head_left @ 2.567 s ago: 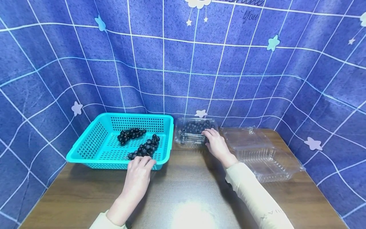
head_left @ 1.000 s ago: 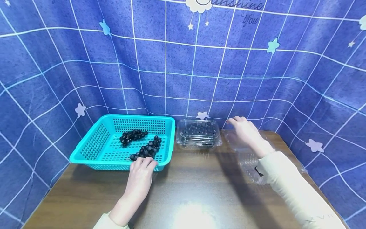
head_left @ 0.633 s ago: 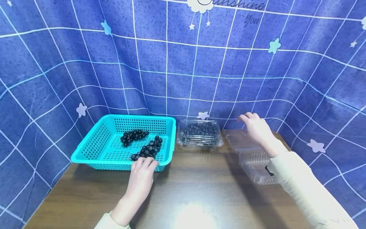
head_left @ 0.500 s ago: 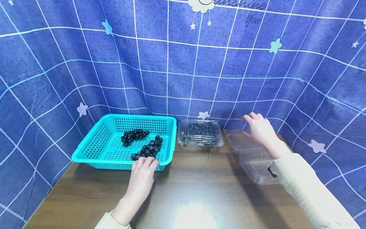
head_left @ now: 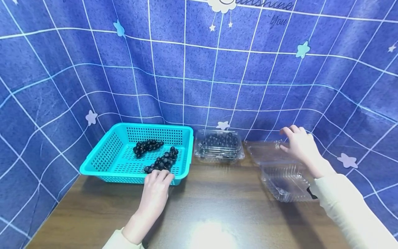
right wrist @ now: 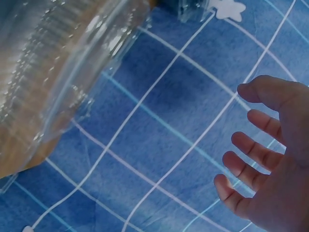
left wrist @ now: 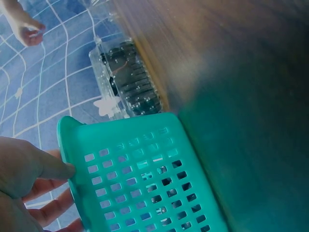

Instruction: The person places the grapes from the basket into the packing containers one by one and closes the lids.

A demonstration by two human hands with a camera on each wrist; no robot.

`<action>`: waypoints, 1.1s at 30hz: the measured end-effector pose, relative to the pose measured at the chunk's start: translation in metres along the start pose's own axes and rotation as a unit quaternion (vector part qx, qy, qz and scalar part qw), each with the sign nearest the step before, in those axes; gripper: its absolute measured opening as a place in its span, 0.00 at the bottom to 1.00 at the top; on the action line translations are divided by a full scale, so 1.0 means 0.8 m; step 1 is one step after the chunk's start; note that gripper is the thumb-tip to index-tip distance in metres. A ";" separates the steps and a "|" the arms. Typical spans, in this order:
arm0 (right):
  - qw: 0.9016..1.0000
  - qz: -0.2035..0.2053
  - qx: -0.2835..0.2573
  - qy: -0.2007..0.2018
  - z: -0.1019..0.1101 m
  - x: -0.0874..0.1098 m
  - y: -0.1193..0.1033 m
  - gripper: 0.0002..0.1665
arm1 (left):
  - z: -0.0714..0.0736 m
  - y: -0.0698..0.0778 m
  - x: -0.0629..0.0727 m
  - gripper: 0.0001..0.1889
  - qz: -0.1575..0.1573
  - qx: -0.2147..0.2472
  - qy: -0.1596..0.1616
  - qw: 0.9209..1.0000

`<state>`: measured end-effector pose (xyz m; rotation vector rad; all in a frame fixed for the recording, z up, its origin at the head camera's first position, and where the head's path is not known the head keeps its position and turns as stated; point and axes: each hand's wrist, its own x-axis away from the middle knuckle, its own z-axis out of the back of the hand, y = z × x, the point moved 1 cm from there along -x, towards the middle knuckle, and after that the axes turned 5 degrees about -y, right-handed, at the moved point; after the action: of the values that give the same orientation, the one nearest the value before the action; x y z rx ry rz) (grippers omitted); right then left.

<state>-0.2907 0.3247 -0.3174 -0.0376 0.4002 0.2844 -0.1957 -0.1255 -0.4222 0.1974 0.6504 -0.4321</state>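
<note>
My left hand (head_left: pixel 156 190) grips the near rim of a turquoise plastic basket (head_left: pixel 121 175). In the left wrist view its thumb (left wrist: pixel 57 166) presses against the rim and the fingers are curled behind it. Two bunches of dark grapes lie in the basket, one bunch (head_left: pixel 147 147) at the back and another bunch (head_left: pixel 166 159) nearer the hand. My right hand (head_left: pixel 303 147) is raised over the lid side of an open clear clamshell box (head_left: pixel 287 183). In the right wrist view its fingers (right wrist: pixel 253 150) are loosely bent with nothing between them.
A closed clear clamshell box (head_left: pixel 219 143) filled with dark grapes stands between the basket and the open box, against the blue curtain (head_left: pixel 199 90). All rest on a brown wooden table (head_left: pixel 199 204), with the curtain along its back and sides.
My right hand has left the closed grape box and moved right, over the open clamshell. My left hand stays on the basket rim. The view has shifted slightly.
</note>
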 end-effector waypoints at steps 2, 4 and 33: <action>1.000 -0.003 0.001 0.004 -0.001 0.005 0.007 0.26 | 0.000 0.000 -0.001 0.19 -0.001 0.000 0.002 1.000; 1.000 -0.007 0.001 0.007 -0.003 0.009 0.013 0.25 | 0.000 -0.001 -0.001 0.18 -0.001 -0.001 0.003 1.000; 0.996 -0.084 -0.010 0.002 -0.030 0.080 0.088 0.23 | 0.000 0.000 -0.001 0.18 -0.007 -0.004 0.010 1.000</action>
<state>-0.2632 0.4067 -0.3632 -0.0916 0.3949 0.1219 -0.1961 -0.1249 -0.4216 0.1888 0.6741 -0.4419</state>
